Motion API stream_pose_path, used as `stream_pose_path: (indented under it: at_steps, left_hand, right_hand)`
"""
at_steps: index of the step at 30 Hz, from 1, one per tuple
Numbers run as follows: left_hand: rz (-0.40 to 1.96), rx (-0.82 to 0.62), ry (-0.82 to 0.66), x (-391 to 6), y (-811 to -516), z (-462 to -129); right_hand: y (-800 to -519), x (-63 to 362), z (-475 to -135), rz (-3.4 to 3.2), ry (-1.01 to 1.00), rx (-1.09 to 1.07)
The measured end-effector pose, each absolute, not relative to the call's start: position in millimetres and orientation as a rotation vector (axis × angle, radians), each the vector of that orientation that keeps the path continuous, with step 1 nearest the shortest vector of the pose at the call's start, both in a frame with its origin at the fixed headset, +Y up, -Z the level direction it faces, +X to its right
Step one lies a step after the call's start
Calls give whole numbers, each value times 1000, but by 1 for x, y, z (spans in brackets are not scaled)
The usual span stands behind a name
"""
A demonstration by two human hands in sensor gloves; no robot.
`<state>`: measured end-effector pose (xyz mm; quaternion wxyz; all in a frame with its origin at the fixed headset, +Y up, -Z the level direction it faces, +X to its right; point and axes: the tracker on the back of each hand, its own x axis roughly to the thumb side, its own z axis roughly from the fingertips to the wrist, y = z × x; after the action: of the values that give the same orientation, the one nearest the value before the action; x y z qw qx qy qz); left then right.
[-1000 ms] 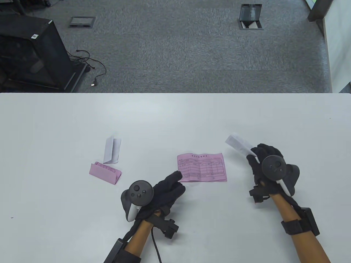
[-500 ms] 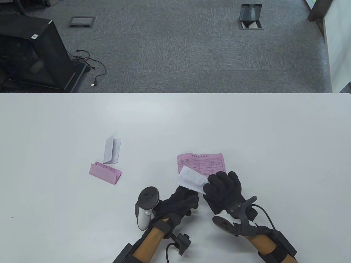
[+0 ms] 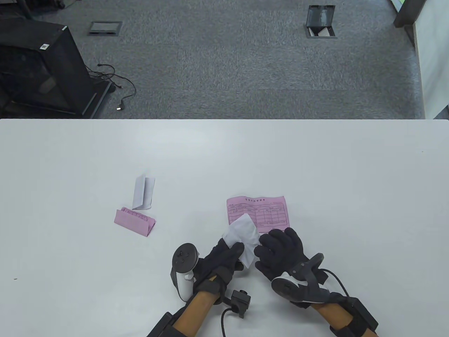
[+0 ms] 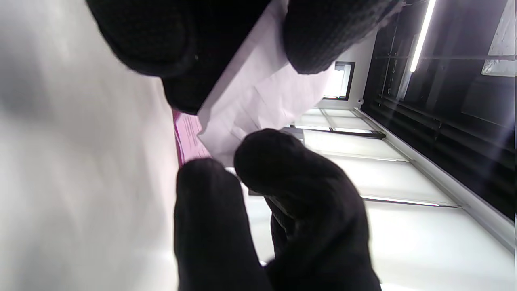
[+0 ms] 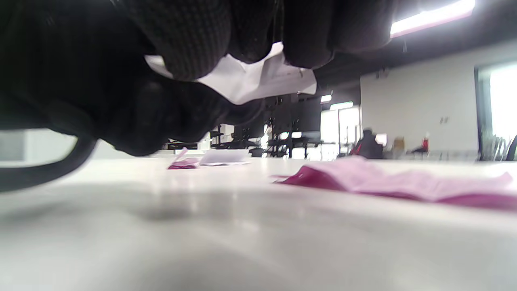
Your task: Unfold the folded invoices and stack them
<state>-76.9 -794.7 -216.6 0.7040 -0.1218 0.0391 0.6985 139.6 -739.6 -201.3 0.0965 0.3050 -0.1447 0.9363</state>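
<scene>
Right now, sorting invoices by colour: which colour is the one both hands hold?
White, clearest in the table view.

Overhead table view; wrist cams close, perhaps sideways.

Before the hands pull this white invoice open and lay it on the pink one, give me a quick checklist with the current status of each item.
1. Both hands on the paper: ok. The left hand and the right hand each hold a side of the white invoice.
2. Invoice lifted off the table: ok, per the right wrist view.
3. Invoice fully unfolded: not ok, it is crumpled and only partly open.
4. Base sheet ready: ok. The unfolded pink invoice lies flat, though slightly wavy.
5. Printed side facing up: cannot tell.
6. Other work left: the folded pink invoice and the folded white invoice lie unopened.
</scene>
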Motion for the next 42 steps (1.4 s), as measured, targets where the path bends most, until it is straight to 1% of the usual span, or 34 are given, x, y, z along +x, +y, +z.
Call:
stream_pose_path:
  at_steps: [2, 6, 7, 9, 11, 12, 13, 14, 16, 19, 23, 28, 31, 32, 33, 34, 36, 38, 39, 40, 42]
  left_hand:
    - [1526, -265, 94, -79, -795, -217]
    - [1505, -269, 55, -81, -793, -216]
    - [1492, -288, 12, -80, -793, -217]
    - [1478, -314, -59, -76, -793, -218]
    - [1467, -322, -116, -73, -790, -217]
    - [1452, -326, -153, -72, -788, -216]
    - [1430, -336, -183, -71, -787, -216]
    - [1418, -340, -199, -70, -786, -216]
    - [1399, -367, -237, -69, -786, -216]
    - [1398, -383, -274, -66, -786, -215]
    - [1366, -434, -317, -63, -787, -214]
    - [1358, -411, -288, -65, -787, -212]
    - [1311, -321, -207, -72, -782, -214]
    - [1277, -286, -143, -77, -779, -214]
    - [1275, -207, -97, -82, -775, -213]
    - [1268, -155, -90, -84, -772, -212]
    - [1218, -55, -127, -87, -760, -208]
    - [1183, -29, -225, -82, -753, -206]
    - [1184, -63, -319, -75, -752, -204]
    - [1175, -107, -347, -69, -752, -203]
    - [1136, -172, -358, -61, -757, -202]
  right_hand:
    - [-740, 145, -205, 2723, -281, 898]
    - [-741, 161, -217, 2511, -72, 672]
    - [-743, 165, -221, 2466, -14, 596]
    - [-745, 171, -227, 2417, 27, 506]
    - [-747, 176, -232, 2374, 120, 447]
    - [-748, 180, -234, 2332, 222, 413]
    - [-750, 184, -236, 2253, 327, 396]
    - [-752, 187, -238, 2197, 388, 372]
    - [-756, 192, -242, 2078, 485, 357]
    - [-761, 193, -243, 2020, 600, 408]
    - [-763, 190, -244, 1934, 647, 422]
    - [-761, 194, -245, 1959, 565, 402]
    - [-758, 199, -245, 2017, 446, 322]
    - [-756, 201, -245, 2049, 395, 270]
    - [-755, 202, -245, 2083, 340, 240]
    - [-753, 203, -245, 2104, 315, 229]
    - [-750, 203, -244, 2161, 257, 199]
    - [-750, 201, -243, 2183, 231, 190]
    - [-749, 198, -241, 2195, 222, 206]
    - [-749, 194, -239, 2203, 222, 224]
    - [-748, 187, -235, 2201, 223, 269]
